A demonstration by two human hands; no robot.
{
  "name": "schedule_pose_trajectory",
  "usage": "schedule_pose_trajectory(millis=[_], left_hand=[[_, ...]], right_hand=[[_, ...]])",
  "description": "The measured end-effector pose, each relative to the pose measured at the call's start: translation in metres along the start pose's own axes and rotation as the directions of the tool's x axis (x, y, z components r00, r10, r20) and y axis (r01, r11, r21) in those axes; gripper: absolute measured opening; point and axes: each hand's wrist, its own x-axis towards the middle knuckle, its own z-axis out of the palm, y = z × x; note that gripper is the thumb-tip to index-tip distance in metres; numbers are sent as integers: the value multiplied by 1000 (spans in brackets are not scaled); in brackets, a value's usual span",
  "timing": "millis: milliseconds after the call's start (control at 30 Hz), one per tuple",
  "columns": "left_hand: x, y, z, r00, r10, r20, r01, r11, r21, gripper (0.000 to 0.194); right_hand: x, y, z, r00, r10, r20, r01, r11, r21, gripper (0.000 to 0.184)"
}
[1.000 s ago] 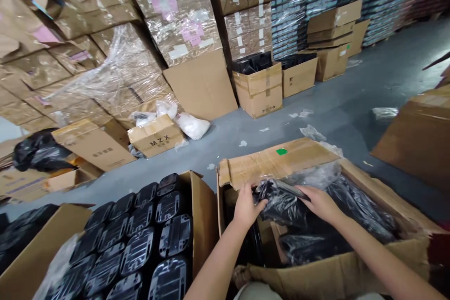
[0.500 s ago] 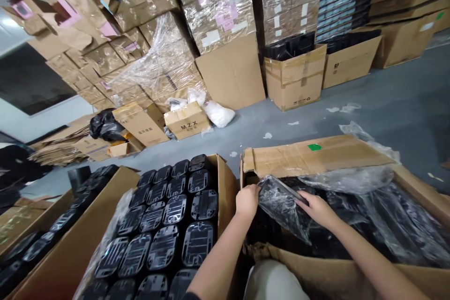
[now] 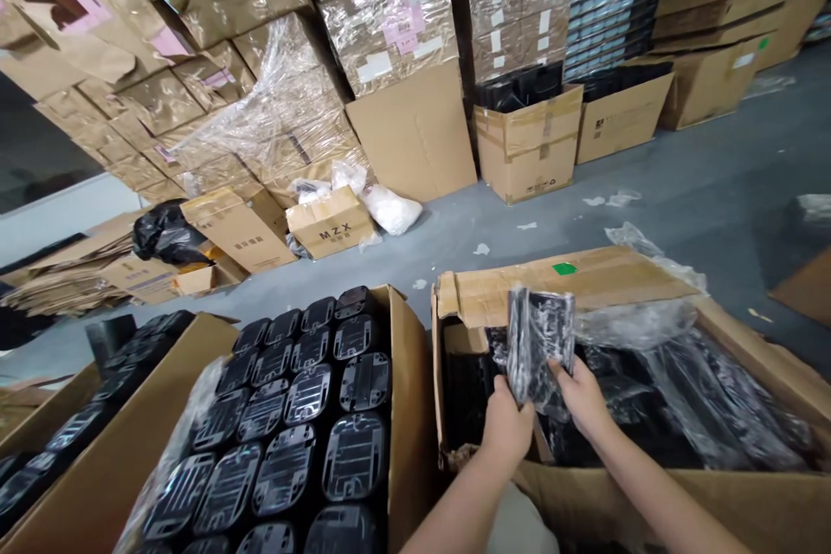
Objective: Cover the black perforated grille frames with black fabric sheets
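Both hands hold a black piece in clear plastic wrap (image 3: 542, 338), raised upright above an open cardboard box (image 3: 633, 273). My left hand (image 3: 506, 424) is closed on its lower left edge, fingers partly hidden behind it. On its lower right side, my right hand (image 3: 581, 394) grips with the thumb in front. The exact kind of the wrapped piece cannot be made out. Below lie more black plastic-wrapped pieces (image 3: 720, 407) inside the box, under loose clear film (image 3: 640, 320).
Left of my arms stands a carton (image 3: 409, 398) filled with rows of black rounded plastic parts (image 3: 308, 394). Another carton (image 3: 123, 450) of black parts is further left. Wrapped box stacks (image 3: 389, 17) and a small "MZX" box (image 3: 334, 229) line the far side of the grey floor (image 3: 454, 234).
The wrapped piece, earlier slanted low over the box, is now lifted and turned upright. My left hand has moved from its far left end to its lower edge. The camera view has swung.
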Motion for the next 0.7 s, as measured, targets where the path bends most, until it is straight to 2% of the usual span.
schedule_pose_trajectory(millis=[67, 167, 233, 333, 400, 467, 567, 633, 700], left_hand=[[2, 3, -5, 997, 52, -64, -42, 990, 136, 12], [5, 9, -20, 973, 209, -96, -187, 962, 198, 14], [5, 10, -25, 959, 249, -135, -232, 964, 133, 16], [1, 8, -26, 949, 233, -212, -242, 970, -17, 19], [-1, 5, -27, 941, 243, -236, -254, 967, -19, 21], [-3, 5, -31, 934, 284, -219, -275, 959, 69, 21], [-3, 11, -40, 921, 352, -165, -330, 932, 149, 21], [-2, 20, -42, 911, 372, -177, -363, 928, 84, 21], [-2, 29, -39, 901, 355, -249, -375, 926, -38, 21]], right_hand=[[-1, 2, -5, 997, 79, -2, -77, 985, 153, 30], [-2, 3, -15, 981, 173, 85, -190, 942, 276, 33], [-5, 0, -19, 958, 251, 140, -284, 903, 322, 33], [-16, -8, -20, 897, 362, 253, -436, 812, 388, 29], [-27, -11, -19, 864, 394, 314, -499, 755, 427, 25], [-38, -10, -19, 856, 406, 320, -514, 725, 457, 19], [-49, -2, -19, 869, 402, 290, -495, 737, 460, 13], [-50, 5, -19, 888, 377, 265, -459, 767, 448, 11], [-46, 11, -19, 914, 323, 244, -400, 815, 420, 9]])
